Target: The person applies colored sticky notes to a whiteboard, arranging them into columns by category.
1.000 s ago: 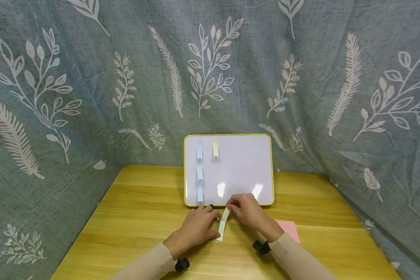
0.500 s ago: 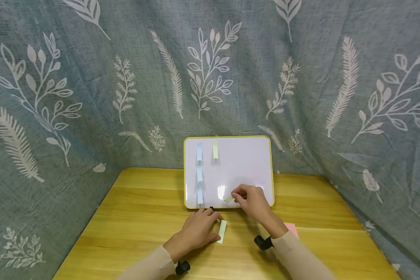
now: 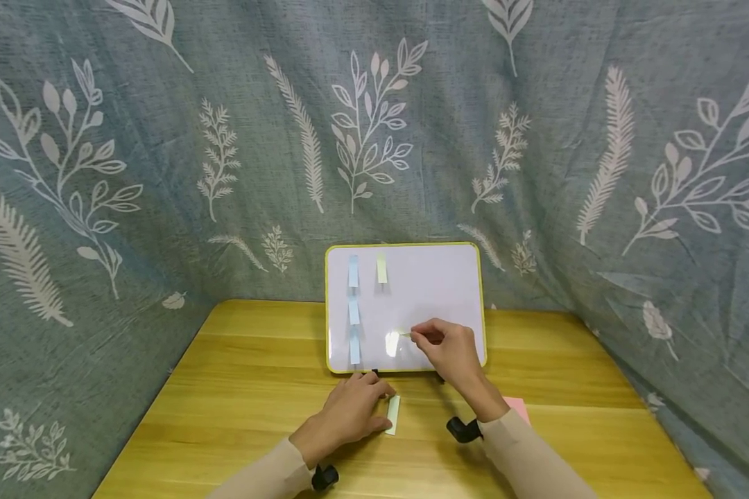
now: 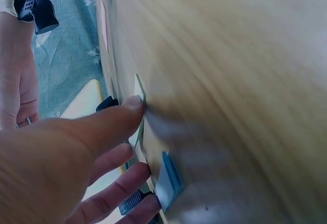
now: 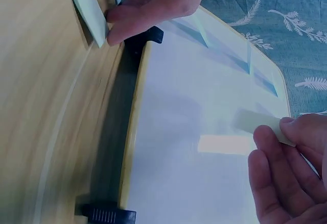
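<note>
My right hand (image 3: pixel 454 352) pinches a pale green sticky note (image 5: pixel 259 123) between thumb and fingertips, in front of the whiteboard (image 3: pixel 437 291). The note looks almost edge-on in the head view. On the table, my left hand (image 3: pixel 348 414) touches a narrow pad of pale green sticky notes (image 3: pixel 393 417) with its thumb, the other fingers fairly straight beside it. Close to those fingers, the left wrist view shows a blue sticky-note pad (image 4: pixel 168 183), hidden under the hand from above. Several blue sticky notes (image 3: pixel 353 272) hang in a column on the board, right of which is one green note (image 3: pixel 382 269).
The yellow-framed whiteboard leans back on black feet (image 5: pixel 110 214) near the patterned curtain (image 3: pixel 256 173). A pink sticky note or pad (image 3: pixel 518 409) lies partly behind the right forearm on the wooden table (image 3: pixel 225 388).
The right hand has peeled a green note off the pad and moved it up and forward to the board's lower part. The left hand has stayed at the pad.
</note>
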Available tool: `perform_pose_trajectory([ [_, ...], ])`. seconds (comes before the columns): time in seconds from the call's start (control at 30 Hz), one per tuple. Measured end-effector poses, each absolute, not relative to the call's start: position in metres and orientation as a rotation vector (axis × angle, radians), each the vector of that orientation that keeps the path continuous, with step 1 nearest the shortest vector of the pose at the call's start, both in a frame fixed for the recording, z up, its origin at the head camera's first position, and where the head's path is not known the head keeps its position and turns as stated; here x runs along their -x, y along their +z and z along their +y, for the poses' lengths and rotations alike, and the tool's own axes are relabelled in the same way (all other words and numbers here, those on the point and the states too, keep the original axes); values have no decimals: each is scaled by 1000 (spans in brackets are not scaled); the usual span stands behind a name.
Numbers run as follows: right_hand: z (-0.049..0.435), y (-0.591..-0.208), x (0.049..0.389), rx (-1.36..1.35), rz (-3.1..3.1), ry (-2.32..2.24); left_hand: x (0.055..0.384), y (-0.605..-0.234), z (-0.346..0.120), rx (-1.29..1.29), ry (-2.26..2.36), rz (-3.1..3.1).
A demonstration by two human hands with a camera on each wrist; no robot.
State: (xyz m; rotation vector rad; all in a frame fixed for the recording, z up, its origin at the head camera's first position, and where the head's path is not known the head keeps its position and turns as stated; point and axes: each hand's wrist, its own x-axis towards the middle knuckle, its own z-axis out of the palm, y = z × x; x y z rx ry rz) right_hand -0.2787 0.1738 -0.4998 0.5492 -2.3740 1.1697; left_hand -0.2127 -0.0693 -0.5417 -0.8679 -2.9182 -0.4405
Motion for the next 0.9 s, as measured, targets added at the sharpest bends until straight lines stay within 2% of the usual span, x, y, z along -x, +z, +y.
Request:
perform_pose_trajectory([
  [0.53,158,-503,285,-657,-2160,1172,221,-539,-74,906,-551,-2846],
  [0.9,142,-502,295,-628,-2086,1125,237,-517,-80,806,-810,-2616],
])
